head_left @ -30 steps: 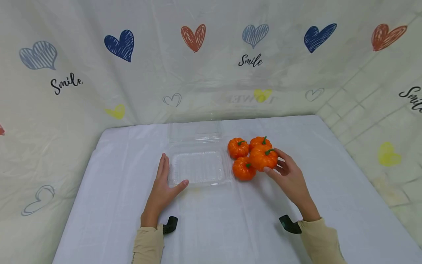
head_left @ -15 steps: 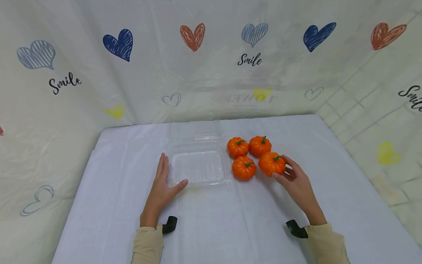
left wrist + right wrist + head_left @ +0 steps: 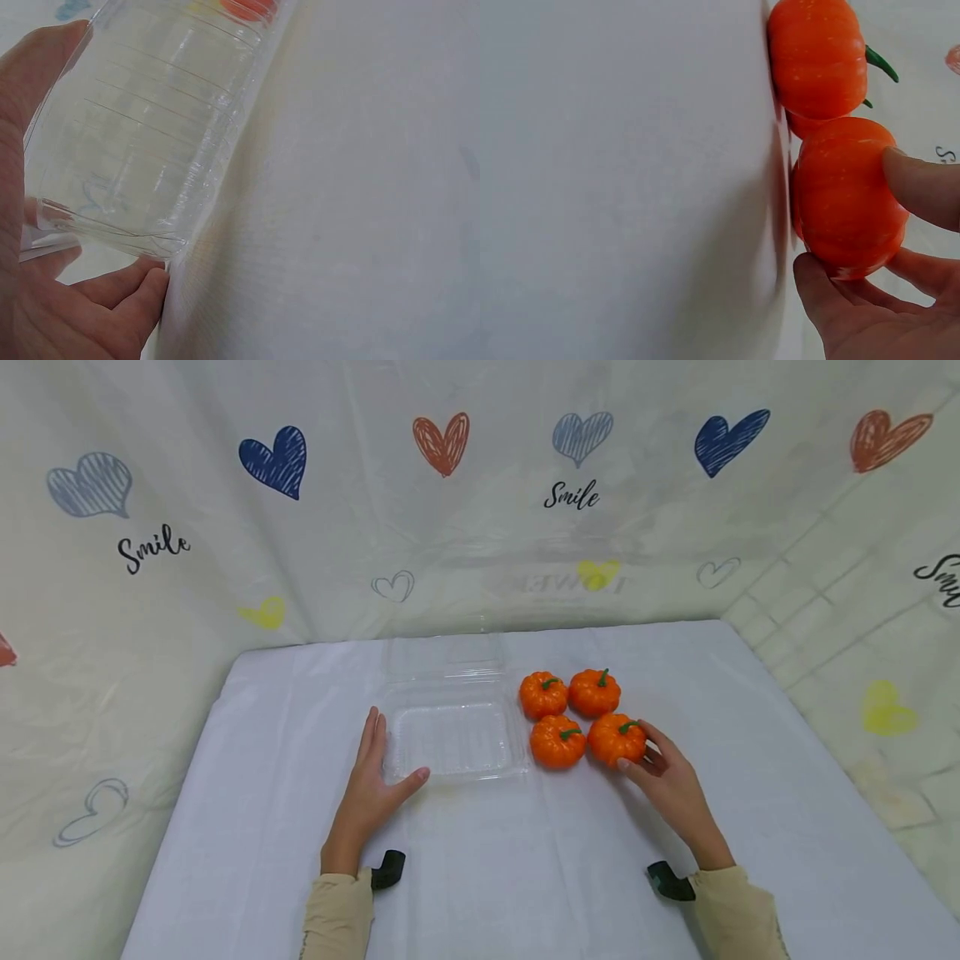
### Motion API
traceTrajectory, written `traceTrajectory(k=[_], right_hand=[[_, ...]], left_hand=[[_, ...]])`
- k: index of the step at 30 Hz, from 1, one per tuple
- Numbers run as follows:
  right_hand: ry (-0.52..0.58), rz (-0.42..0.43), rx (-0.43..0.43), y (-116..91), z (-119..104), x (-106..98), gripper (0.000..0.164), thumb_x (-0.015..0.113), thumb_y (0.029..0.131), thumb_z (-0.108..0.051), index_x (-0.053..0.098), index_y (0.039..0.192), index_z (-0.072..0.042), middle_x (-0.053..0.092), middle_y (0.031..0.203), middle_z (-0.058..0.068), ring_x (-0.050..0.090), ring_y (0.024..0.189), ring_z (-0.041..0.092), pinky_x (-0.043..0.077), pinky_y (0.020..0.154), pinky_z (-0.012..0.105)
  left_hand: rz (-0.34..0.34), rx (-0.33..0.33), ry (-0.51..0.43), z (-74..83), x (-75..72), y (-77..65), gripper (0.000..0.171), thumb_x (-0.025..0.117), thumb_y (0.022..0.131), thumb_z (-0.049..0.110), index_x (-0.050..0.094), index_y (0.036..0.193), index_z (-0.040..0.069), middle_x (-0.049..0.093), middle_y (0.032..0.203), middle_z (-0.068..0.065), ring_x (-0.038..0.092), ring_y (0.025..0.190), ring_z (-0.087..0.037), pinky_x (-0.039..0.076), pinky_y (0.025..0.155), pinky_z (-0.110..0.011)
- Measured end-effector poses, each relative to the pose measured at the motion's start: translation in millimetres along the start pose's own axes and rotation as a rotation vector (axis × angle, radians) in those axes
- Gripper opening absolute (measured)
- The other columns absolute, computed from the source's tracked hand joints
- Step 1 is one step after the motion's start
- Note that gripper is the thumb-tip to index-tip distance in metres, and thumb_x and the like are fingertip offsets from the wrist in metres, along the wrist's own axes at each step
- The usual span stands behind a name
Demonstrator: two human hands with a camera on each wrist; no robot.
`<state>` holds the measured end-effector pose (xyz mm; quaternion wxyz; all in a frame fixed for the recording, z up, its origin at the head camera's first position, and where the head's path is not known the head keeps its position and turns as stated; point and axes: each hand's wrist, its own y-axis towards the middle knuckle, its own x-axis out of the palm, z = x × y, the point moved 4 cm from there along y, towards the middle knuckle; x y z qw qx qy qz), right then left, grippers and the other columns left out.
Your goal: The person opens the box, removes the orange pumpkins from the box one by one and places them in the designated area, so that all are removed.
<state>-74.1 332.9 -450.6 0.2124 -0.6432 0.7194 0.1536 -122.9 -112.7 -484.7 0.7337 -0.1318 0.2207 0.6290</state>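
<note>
My right hand (image 3: 670, 785) grips a small orange pumpkin (image 3: 615, 739) with a green stem, thumb on one side and fingers round the other. It is the front right one of a tight cluster. Beside it lie a front left pumpkin (image 3: 557, 742), a back left pumpkin (image 3: 543, 696) and a back right pumpkin (image 3: 594, 694). On the left, a clear plastic clamshell box (image 3: 450, 739) stands with its lid (image 3: 444, 658) folded back. My left hand (image 3: 367, 802) rests at the box's left front corner, fingers straight and thumb spread along the front edge.
A white cloth covers the table (image 3: 480, 877). Behind it hangs a pale curtain (image 3: 480, 527) printed with hearts and lettering. Dark camera mounts sit at the left wrist (image 3: 388, 870) and the right wrist (image 3: 670, 882).
My right hand has moved the held pumpkin right and then down, from over the other pumpkins to beside the front left one. The left hand and box have stayed put.
</note>
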Motion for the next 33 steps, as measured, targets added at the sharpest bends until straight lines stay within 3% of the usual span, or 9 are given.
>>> traceTrajectory(k=[6,13,21,29,33], right_hand=[[0.015,-0.03,0.02,2,5,5,0.082,0.074,0.104,-0.014,0.026,0.169,-0.001,0.027,0.171,0.025,0.038,0.15,0.05,0.043,0.111,0.035],[-0.004,-0.063,-0.036,6,2,11,0.08,0.071,0.105,-0.013,0.023,0.168,0.003,0.028,0.171,0.027,0.035,0.153,0.048,0.039,0.115,0.048],[-0.027,-0.094,-0.049,11,1,13,0.078,0.063,0.109,-0.017,0.016,0.169,0.005,0.02,0.173,0.028,0.027,0.156,0.048,0.033,0.119,0.049],[-0.036,-0.072,-0.011,11,0,13,0.079,0.055,0.111,-0.02,0.008,0.171,0.001,0.011,0.176,0.025,0.019,0.158,0.049,0.028,0.121,0.064],[-0.042,-0.034,0.002,11,-6,8,0.082,0.054,0.112,-0.027,0.002,0.172,-0.007,0.001,0.178,0.019,0.014,0.16,0.048,0.026,0.121,0.069]], left_hand=[[-0.001,-0.002,0.004,-0.5,-1.6,-0.8,0.118,0.081,0.091,0.055,0.009,0.174,0.013,-0.005,0.179,0.01,0.007,0.164,-0.022,0.018,0.127,-0.062],[0.003,-0.017,0.024,-2.0,-5.1,-3.1,0.118,0.081,0.091,0.056,0.008,0.174,0.013,-0.005,0.179,0.008,0.004,0.164,-0.023,0.017,0.127,-0.064],[0.012,-0.009,0.02,-4.1,-5.0,-3.1,0.118,0.081,0.091,0.055,0.009,0.174,0.013,-0.005,0.179,0.009,0.006,0.164,-0.023,0.018,0.127,-0.064],[0.008,0.008,-0.033,-0.5,-1.1,1.4,0.117,0.083,0.091,0.053,0.009,0.174,0.019,-0.003,0.18,0.007,0.027,0.159,-0.032,0.022,0.126,-0.062],[0.005,0.006,-0.022,2.1,-0.9,3.2,0.117,0.083,0.091,0.053,0.008,0.175,0.021,-0.004,0.18,0.004,0.026,0.16,-0.035,0.022,0.126,-0.065]])
